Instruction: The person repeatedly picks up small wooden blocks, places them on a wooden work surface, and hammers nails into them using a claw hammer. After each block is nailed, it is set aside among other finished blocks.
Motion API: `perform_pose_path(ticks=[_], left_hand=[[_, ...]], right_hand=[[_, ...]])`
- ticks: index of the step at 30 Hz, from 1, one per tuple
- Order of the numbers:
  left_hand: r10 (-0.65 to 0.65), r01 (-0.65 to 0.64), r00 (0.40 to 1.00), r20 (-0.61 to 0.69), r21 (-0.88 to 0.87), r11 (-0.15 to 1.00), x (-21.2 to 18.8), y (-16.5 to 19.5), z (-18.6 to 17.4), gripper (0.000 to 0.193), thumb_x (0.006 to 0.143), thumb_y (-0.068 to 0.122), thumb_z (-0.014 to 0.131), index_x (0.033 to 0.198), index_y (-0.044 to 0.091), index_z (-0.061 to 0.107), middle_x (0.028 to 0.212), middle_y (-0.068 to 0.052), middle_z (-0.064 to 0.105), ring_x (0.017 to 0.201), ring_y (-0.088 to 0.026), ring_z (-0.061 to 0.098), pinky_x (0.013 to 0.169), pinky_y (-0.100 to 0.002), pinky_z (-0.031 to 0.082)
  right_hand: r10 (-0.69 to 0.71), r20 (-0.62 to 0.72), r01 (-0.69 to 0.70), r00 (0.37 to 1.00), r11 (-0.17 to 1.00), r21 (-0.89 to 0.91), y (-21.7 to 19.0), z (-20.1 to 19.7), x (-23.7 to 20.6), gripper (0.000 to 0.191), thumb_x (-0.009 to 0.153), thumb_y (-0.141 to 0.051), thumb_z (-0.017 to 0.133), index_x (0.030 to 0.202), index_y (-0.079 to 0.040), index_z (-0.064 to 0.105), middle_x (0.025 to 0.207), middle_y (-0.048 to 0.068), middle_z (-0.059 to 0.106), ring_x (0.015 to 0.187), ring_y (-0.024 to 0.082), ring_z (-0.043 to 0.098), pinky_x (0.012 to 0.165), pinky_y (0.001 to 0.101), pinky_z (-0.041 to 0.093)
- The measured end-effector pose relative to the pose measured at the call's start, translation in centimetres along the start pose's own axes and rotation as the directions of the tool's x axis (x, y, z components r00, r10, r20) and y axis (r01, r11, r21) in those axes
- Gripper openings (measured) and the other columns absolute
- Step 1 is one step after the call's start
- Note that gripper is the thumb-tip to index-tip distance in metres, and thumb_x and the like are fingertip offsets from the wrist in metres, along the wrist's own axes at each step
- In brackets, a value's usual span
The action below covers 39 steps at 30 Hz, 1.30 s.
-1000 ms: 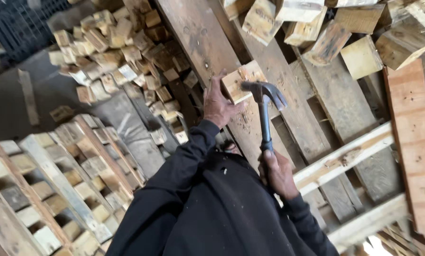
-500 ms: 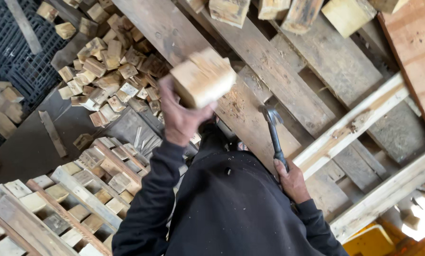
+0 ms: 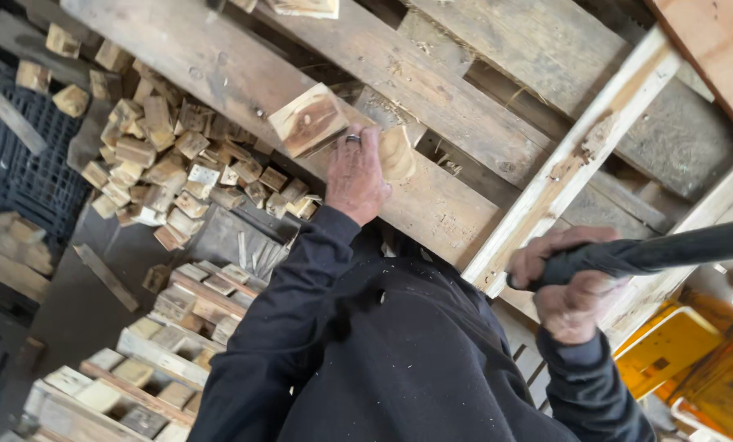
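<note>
The person's left hand (image 3: pixel 356 176) is wrapped around a wood block (image 3: pixel 311 121) and presses it onto a long board of the pallet (image 3: pixel 219 57), near its middle. The right hand (image 3: pixel 569 282) is squeezed tight around a black hammer handle (image 3: pixel 669 250). The block looks hard, rough and light, best held by its flat sides. A pile of blocks (image 3: pixel 162 164) lies beyond the pallet's left edge.
</note>
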State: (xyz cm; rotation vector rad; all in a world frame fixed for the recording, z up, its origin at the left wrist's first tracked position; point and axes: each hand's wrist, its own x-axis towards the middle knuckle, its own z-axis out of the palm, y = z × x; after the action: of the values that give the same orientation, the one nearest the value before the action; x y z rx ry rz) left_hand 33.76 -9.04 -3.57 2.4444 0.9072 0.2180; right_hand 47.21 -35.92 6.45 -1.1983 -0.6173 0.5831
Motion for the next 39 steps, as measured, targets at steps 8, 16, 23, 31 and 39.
perform_pose_path(ticks=[8, 16, 23, 31, 39], left_hand=[[0.051, -0.052, 0.994, -0.093, -0.009, 0.999, 0.0, 1.0, -1.0, 0.085, 0.059, 0.009, 0.090, 0.129, 0.002, 0.043, 0.120, -0.022, 0.051, 0.112, -0.040, 0.055, 0.095, -0.050, 0.045], [0.027, -0.038, 0.994, -0.106, -0.104, 0.994, -0.6, 1.1, -0.8, 0.090, 0.057, 0.011, 0.094, 0.131, 0.004, 0.044, 0.121, -0.019, 0.049, 0.115, -0.038, 0.055, 0.096, -0.048, 0.048], [-0.052, 0.049, 0.997, -0.058, -0.046, 0.998, -0.1, 0.6, -1.3, 0.093, 0.054, 0.012, 0.096, 0.131, 0.004, 0.045, 0.121, -0.019, 0.049, 0.113, -0.038, 0.055, 0.092, -0.049, 0.047], [-0.054, 0.048, 0.995, -0.086, -0.064, 0.997, 0.0, 0.8, -1.7, 0.089, 0.060, 0.008, 0.094, 0.134, 0.005, 0.045, 0.123, -0.019, 0.047, 0.118, -0.040, 0.054, 0.099, -0.046, 0.049], [-0.125, 0.124, 0.992, -0.003, -0.118, 0.985, 0.1, 0.8, -2.6, 0.093, 0.056, 0.010, 0.095, 0.133, 0.000, 0.043, 0.124, -0.022, 0.046, 0.115, -0.039, 0.055, 0.097, -0.046, 0.049]], right_hand=[[0.831, -0.135, -0.763, 0.539, 0.415, -0.496, 5.9, 2.1, -0.2, 0.039, 0.099, -0.040, 0.057, 0.100, -0.002, 0.060, 0.059, 0.007, 0.055, 0.043, 0.016, 0.053, 0.040, 0.0313, 0.044], [0.305, 0.049, -0.309, 0.951, 0.946, 0.097, 3.8, -1.5, -2.0, 0.038, 0.107, -0.038, 0.061, 0.109, -0.001, 0.058, 0.077, 0.006, 0.058, 0.058, 0.013, 0.055, 0.050, 0.0287, 0.046], [0.881, -0.154, -0.767, 0.447, 0.289, -0.574, 6.4, -0.1, -1.6, 0.040, 0.098, -0.039, 0.062, 0.100, 0.001, 0.065, 0.062, 0.010, 0.056, 0.045, 0.016, 0.052, 0.041, 0.0313, 0.044], [0.266, 0.091, -0.274, 0.960, 0.957, 0.093, 2.1, 0.5, -1.1, 0.039, 0.106, -0.037, 0.065, 0.116, -0.001, 0.055, 0.078, 0.007, 0.061, 0.059, 0.012, 0.057, 0.057, 0.0304, 0.051], [0.854, -0.058, -0.731, 0.518, 0.406, -0.549, 7.3, 1.7, 0.3, 0.041, 0.100, -0.043, 0.056, 0.097, -0.003, 0.059, 0.060, 0.008, 0.056, 0.045, 0.015, 0.054, 0.043, 0.0306, 0.045]])
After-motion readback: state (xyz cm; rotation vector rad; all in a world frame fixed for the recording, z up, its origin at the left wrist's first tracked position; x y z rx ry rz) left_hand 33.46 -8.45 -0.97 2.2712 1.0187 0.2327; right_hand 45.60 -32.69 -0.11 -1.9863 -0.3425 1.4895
